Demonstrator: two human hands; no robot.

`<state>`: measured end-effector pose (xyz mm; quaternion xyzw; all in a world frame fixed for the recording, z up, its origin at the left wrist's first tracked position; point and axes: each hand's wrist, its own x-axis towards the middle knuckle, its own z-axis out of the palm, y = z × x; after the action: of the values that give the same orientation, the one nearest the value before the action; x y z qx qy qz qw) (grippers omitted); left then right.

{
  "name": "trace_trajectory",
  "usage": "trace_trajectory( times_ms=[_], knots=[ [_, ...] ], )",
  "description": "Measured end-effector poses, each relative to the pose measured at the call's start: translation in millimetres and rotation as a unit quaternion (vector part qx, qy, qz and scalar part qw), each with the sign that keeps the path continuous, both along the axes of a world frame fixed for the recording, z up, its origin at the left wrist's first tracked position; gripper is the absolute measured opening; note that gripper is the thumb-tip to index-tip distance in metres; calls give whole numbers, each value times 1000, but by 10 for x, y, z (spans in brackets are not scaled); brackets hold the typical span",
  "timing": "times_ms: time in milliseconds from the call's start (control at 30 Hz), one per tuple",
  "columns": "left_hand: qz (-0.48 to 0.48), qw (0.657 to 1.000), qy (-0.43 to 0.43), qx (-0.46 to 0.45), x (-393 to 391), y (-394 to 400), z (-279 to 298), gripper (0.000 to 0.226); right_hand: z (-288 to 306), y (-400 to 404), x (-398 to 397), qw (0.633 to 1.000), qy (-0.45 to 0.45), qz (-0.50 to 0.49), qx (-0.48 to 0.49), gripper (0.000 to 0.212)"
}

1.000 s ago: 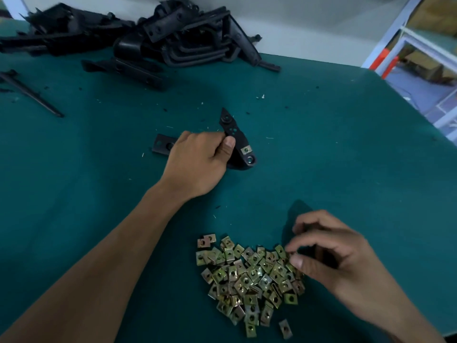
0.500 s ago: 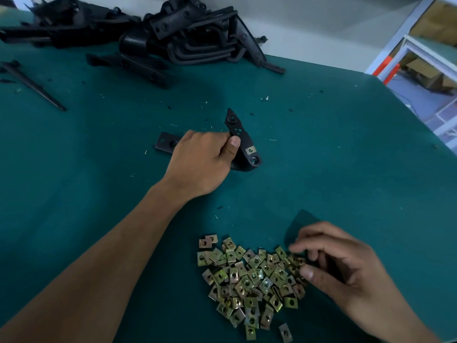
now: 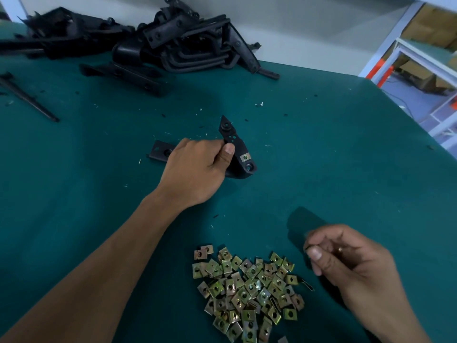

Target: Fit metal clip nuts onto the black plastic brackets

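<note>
One bracket [image 3: 236,149] is under the left hand [image 3: 197,169], which grips it with curled fingers and the thumb on its top face, probably to keep it steady on the table [image 3: 346,157] so that a nut can be pushed on with the other hand. One nut [image 3: 245,158] already sits on the bracket, just beside the thumb. The right hand [image 3: 351,258] is lifted just right of the heap of nuts [image 3: 247,288], with thumb and fingers closed together as in a pinch; whether a nut is between them I cannot tell. The heap lies between the two forearms, near the right hand, I think so that each nut is a short reach. More black parts [image 3: 173,45] are piled well beyond the left hand.
</note>
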<state>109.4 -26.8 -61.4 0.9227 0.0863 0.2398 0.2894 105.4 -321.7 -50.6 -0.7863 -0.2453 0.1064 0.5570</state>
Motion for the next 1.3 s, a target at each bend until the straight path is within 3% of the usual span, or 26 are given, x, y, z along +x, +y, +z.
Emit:
trace_trajectory(
  times_ms=[133, 500, 667, 800, 933, 1300],
  knots=[
    [-4, 1000, 0, 0, -5, -5, 14, 50, 22, 85, 233, 983, 114, -50, 137, 26],
    [-4, 1000, 0, 6, -11, -18, 63, 48, 140, 1267, 976, 894, 299, -32, 333, 11],
    [-4, 1000, -4, 20, 9, -30, 49, 42, 115, 1494, 1082, 899, 297, -12, 322, 13],
    [-2, 999, -4, 37, 13, -28, 23, 40, 102, 1482, 1089, 890, 307, 37, 337, 27],
    [-3, 998, -16, 57, 12, -39, 24, 37, 90, 1550, 1032, 889, 327, 68, 313, 26],
    [-4, 996, -42, 84, 11, -47, 37, 33, 107, 1640, 877, 872, 336, -1, 356, 26]
  ],
)
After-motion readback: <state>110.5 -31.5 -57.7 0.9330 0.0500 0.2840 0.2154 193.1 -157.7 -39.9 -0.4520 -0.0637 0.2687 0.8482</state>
